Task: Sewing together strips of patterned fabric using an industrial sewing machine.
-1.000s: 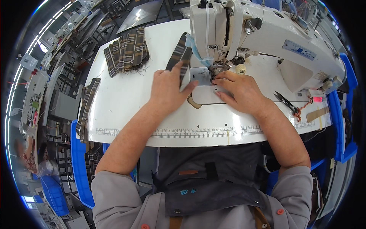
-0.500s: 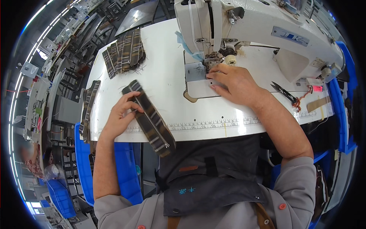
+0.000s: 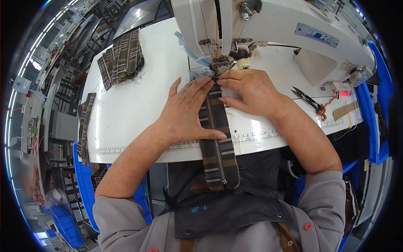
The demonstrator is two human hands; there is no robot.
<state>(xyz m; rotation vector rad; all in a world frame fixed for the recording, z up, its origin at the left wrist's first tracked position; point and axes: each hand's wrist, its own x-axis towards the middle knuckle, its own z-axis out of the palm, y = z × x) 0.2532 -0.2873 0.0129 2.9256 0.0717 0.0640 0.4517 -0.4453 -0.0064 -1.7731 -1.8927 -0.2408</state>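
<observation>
Fingers (image 3: pixel 200 86): left hand (image 3: pixel 182 111), thumb spread over strip; right hand (image 3: pixel 252 90), tips at its far end — pinch unclear.
Cloth strip (image 3: pixel 228 153): far end by sewing machine (image 3: pixel 205 21), near end past desk (image 3: pixel 138 122).
Zip (image 3: pixel 219 155): already along strip — far-end stitching apparently left.

By the white sewing machine (image 3: pixel 277 29), the strip (image 3: pixel 220 153) is brown, charcoal and white plaid; left of the machine, fabric pieces (image 3: pixel 121 59) seem olive-brown plaid.

Plaid strip (image 3: pixel 229 157) with a metal zip (image 3: pixel 218 156)
Brown-and-grey, running twelve to six o'clock (near end overhanging the worktop (image 3: pixel 130 117)).
</observation>
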